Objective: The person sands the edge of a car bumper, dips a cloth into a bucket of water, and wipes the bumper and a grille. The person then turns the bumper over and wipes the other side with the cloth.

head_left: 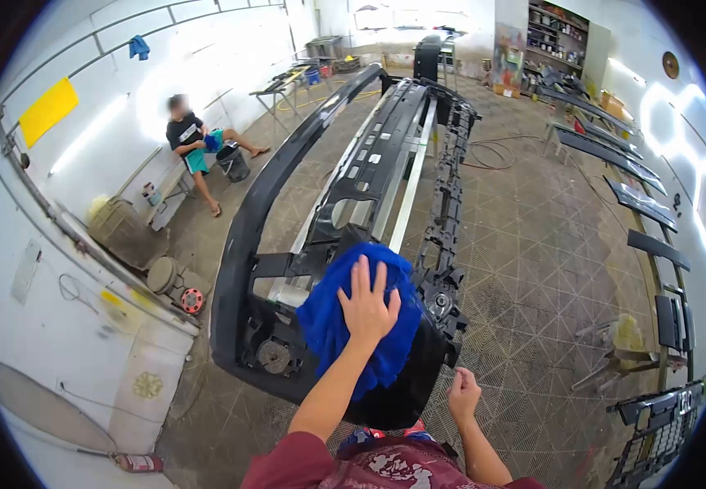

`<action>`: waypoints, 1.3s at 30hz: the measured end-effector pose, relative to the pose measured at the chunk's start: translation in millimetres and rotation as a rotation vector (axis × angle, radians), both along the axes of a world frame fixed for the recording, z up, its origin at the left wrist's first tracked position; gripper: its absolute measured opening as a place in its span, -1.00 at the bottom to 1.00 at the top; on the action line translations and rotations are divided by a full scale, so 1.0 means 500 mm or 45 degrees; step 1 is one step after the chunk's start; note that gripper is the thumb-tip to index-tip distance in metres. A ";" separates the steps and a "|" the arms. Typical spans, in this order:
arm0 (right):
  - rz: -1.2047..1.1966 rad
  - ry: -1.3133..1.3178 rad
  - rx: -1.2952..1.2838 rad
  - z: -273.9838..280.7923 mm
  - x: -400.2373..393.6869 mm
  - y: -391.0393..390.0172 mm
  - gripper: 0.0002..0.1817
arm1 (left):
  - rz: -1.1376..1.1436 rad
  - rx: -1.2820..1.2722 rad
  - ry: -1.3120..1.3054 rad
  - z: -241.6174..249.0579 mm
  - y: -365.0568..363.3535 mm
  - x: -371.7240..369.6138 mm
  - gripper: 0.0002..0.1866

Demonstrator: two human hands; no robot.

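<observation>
A large black car bumper [406, 391] stretches away from me, its near end close to my body. Over that end lies a crumpled blue cloth [316, 314]. My left hand [367, 308] presses flat on the cloth with the fingers spread. Just off the bumper's right edge is my right hand [465, 391], its fingers curled closed; whether they pinch anything cannot be made out. A round sensor-like disc [273, 356] sits in the bumper's lower left corner.
A person [186, 134] sits on a bench at the left, beside a dark bucket [231, 163]. Long black trim panels [610, 155] rest on a rack along the right wall. A red hose [496, 155] lies on the tiled floor. A fire extinguisher [138, 463] is at lower left.
</observation>
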State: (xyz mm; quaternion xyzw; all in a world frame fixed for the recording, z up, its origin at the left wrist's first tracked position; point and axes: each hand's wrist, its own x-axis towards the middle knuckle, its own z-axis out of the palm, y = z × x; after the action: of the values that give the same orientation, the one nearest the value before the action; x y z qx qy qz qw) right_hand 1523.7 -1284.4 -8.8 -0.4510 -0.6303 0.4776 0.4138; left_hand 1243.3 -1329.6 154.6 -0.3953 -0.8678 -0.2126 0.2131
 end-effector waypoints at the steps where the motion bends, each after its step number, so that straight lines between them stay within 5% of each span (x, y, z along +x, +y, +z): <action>1: 0.079 -0.023 0.102 0.011 -0.012 -0.006 -0.88 | 0.151 0.017 0.038 0.001 0.006 -0.007 -0.32; 8: 0.355 -0.101 0.516 0.070 -0.121 0.012 -0.87 | 0.707 0.226 -0.007 -0.135 -0.109 0.064 -0.31; 10: 0.551 0.191 -0.070 0.097 -0.160 -0.005 -0.75 | 0.792 0.392 -0.033 -0.188 -0.171 0.080 -0.33; 12: 0.708 0.087 -0.031 0.136 -0.190 -0.048 -0.67 | 0.940 0.371 -0.036 -0.241 -0.214 0.089 -0.35; 14: 1.249 -0.096 0.235 0.162 -0.207 -0.117 -0.49 | 1.076 0.525 -0.145 -0.289 -0.247 0.099 -0.38; 16: 1.169 -0.289 0.996 0.177 -0.204 -0.200 -0.17 | 1.154 0.598 -0.255 -0.327 -0.278 0.116 -0.37; 17: 1.216 -0.356 0.996 0.131 -0.207 -0.228 0.05 | 1.177 0.681 -0.300 -0.359 -0.296 0.121 -0.36; 20: 1.145 -0.379 0.998 0.102 -0.200 -0.300 0.05 | 1.263 0.819 -0.419 -0.473 -0.376 0.126 -0.34; 22: 1.092 -0.346 1.042 0.060 -0.206 -0.330 -0.09 | 1.091 1.739 -0.726 -0.556 -0.423 0.110 -0.41; 24: 1.342 -0.777 1.237 -0.017 -0.234 -0.339 -0.37 | 1.006 1.760 -1.109 -0.726 -0.503 0.088 -0.52; 25: 1.299 -0.673 1.301 -0.039 -0.248 -0.357 -0.71 | 0.967 1.745 -1.301 -0.799 -0.542 0.077 -0.55; 28: 1.433 -0.396 1.088 -0.015 -0.313 -0.458 -0.82 | 0.797 2.003 -1.454 -0.641 -0.577 0.094 -0.66; 29: 1.469 -0.230 1.107 0.005 -0.352 -0.501 -0.83 | 0.836 2.207 -1.503 -0.671 -0.593 0.066 -0.68; 30: 1.495 -0.084 1.165 0.021 -0.400 -0.547 -0.84 | 0.390 2.482 -1.551 -0.690 -0.627 0.021 -0.65; 31: 1.521 -0.076 1.126 0.034 -0.446 -0.593 -0.83 | 0.339 2.516 -1.515 -0.713 -0.653 -0.022 -0.64; 37: 1.289 -0.009 1.066 0.121 -0.635 -0.751 -0.76 | 0.836 1.715 -0.300 -0.611 -0.781 -0.398 -0.58; 38: 1.203 -0.049 1.087 0.118 -0.649 -0.746 -0.77 | 0.851 1.750 -0.343 -0.575 -0.796 -0.412 -0.58; 39: 1.117 -0.096 1.127 0.107 -0.658 -0.736 -0.77 | 1.011 1.188 -0.457 -0.527 -0.820 -0.423 -0.55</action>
State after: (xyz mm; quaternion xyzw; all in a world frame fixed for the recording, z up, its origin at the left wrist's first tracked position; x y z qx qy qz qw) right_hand 1194.6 -1652.3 44.8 0.0477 -0.9092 0.2804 0.3041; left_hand 1031.6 -1739.7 -108.9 0.1325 -0.7867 -0.5358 0.2766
